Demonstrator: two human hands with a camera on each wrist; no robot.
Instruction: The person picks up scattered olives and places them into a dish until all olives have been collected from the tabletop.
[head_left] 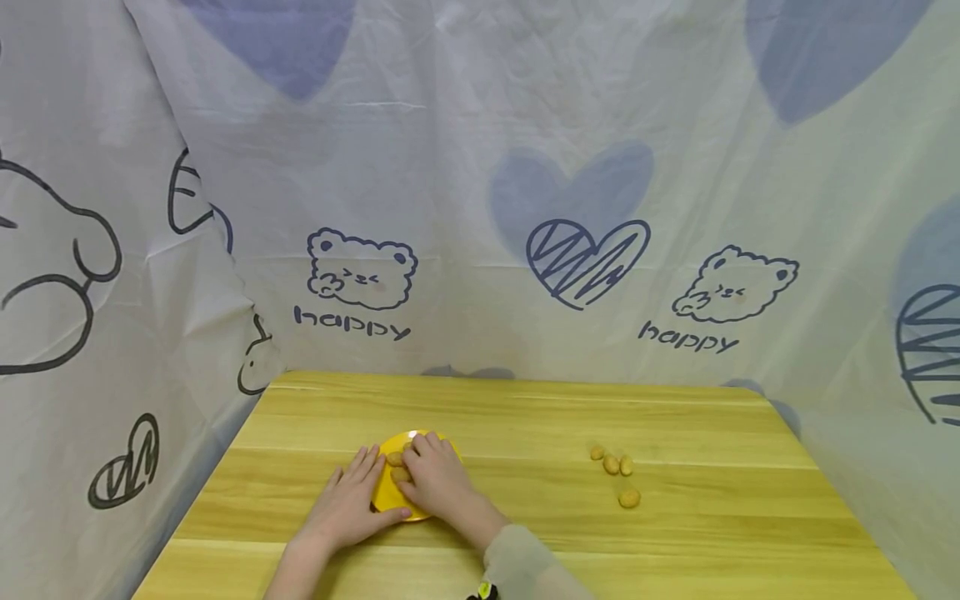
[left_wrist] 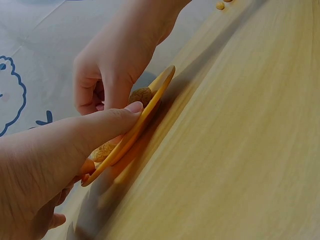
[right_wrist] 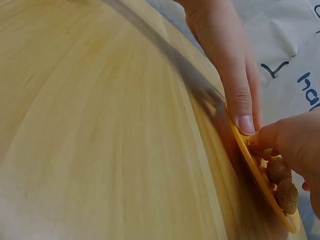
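Observation:
My left hand [head_left: 348, 504] rests at the left side of a small yellow plate [head_left: 386, 498], its fingers straight and its thumb laid along the near rim. Curled over the plate is my right hand [head_left: 442, 479], fingertips down among the nuts. Two wrinkled brown nuts like walnuts [right_wrist: 287, 196] lie in the plate in the right wrist view. A paler, peanut-like nut [left_wrist: 103, 151] shows beneath the right fingers in the left wrist view. Whether those fingertips pinch a nut is hidden.
On the right of the wooden table [head_left: 525, 517] lie several loose nuts: small peanut-like ones [head_left: 611, 464] and a rounder nut [head_left: 628, 497] nearer the front. Printed white cloth [head_left: 465, 250] hangs behind the table and along its sides.

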